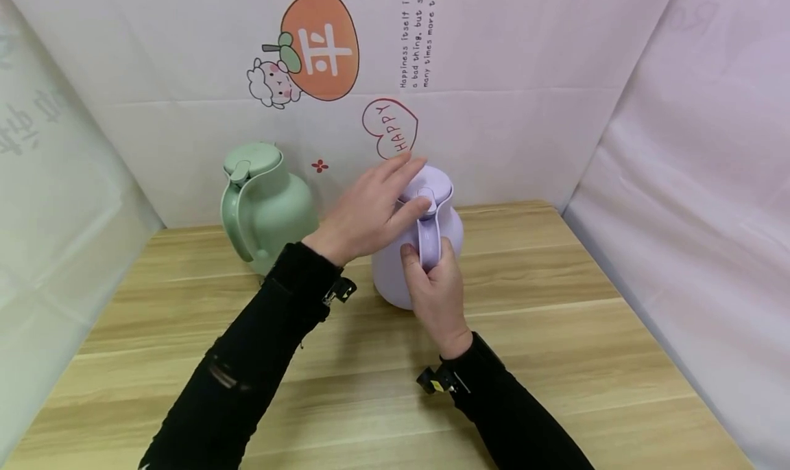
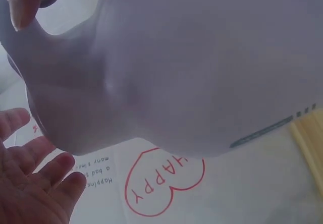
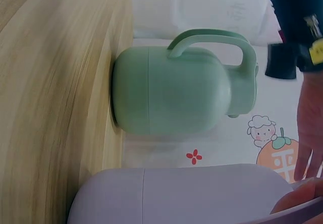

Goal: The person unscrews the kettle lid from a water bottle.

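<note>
A lavender vacuum jug (image 1: pixel 391 274) stands on the wooden table, its handle facing me. My right hand (image 1: pixel 441 295) grips that handle, the thumb along its left side. Over the jug's lid (image 1: pixel 434 182) lies my left hand (image 1: pixel 370 209), fingers stretched out, with the thumb at the small lever on top. In the left wrist view the jug's body (image 2: pixel 176 62) fills most of the picture, beside the spread left fingers (image 2: pixel 53 168). The right wrist view shows the jug's side (image 3: pixel 202 193) lying along the bottom edge. The jug's far side is hidden.
A green jug (image 1: pixel 286 213) of like shape stands left of the lavender one, partly behind my left forearm. White printed cloth (image 1: pixel 524 79) hangs behind the table and along both sides. The wooden tabletop (image 1: pixel 555 360) reaches toward me.
</note>
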`<state>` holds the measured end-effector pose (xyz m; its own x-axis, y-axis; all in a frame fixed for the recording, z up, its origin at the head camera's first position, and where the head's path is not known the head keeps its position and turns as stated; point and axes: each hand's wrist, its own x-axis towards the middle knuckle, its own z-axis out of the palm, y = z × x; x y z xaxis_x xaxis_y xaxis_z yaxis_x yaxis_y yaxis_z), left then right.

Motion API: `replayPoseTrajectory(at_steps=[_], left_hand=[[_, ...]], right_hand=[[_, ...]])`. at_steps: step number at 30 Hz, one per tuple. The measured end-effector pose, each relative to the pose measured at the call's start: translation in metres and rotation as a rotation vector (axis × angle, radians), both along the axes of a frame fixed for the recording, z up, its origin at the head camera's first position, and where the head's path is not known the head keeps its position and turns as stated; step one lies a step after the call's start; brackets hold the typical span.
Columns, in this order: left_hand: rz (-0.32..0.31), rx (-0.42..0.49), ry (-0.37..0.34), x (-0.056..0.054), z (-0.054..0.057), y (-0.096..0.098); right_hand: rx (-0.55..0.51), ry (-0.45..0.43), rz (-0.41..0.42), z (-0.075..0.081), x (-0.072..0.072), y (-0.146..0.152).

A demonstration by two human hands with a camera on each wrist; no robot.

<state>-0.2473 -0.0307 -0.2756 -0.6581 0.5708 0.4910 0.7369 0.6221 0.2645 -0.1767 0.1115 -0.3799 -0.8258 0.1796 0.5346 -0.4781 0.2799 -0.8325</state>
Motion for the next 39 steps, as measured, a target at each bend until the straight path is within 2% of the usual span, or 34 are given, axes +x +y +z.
replayPoseTrajectory(at_steps=[6, 14, 19, 25, 31, 39], left_hand=[[-0.029, -0.025, -0.036, -0.010, 0.005, 0.014], [-0.032, -0.042, -0.029, -0.014, -0.001, 0.021], [-0.063, -0.050, 0.000, -0.016, -0.002, 0.022], [-0.126, -0.081, 0.040, -0.020, -0.002, 0.020], [-0.135, -0.134, 0.033, -0.022, -0.001, 0.016], [-0.121, -0.152, 0.022, -0.022, 0.000, 0.015]], right_hand=[[-0.014, -0.007, 0.004, 0.000, 0.001, -0.001], [-0.028, -0.003, 0.020, 0.001, 0.004, -0.003], [-0.027, 0.003, 0.016, 0.001, 0.004, -0.003], [-0.034, 0.026, 0.052, 0.002, 0.003, -0.003], [-0.029, 0.029, 0.067, 0.002, 0.004, -0.001], [-0.040, 0.004, 0.174, 0.000, 0.003, 0.004]])
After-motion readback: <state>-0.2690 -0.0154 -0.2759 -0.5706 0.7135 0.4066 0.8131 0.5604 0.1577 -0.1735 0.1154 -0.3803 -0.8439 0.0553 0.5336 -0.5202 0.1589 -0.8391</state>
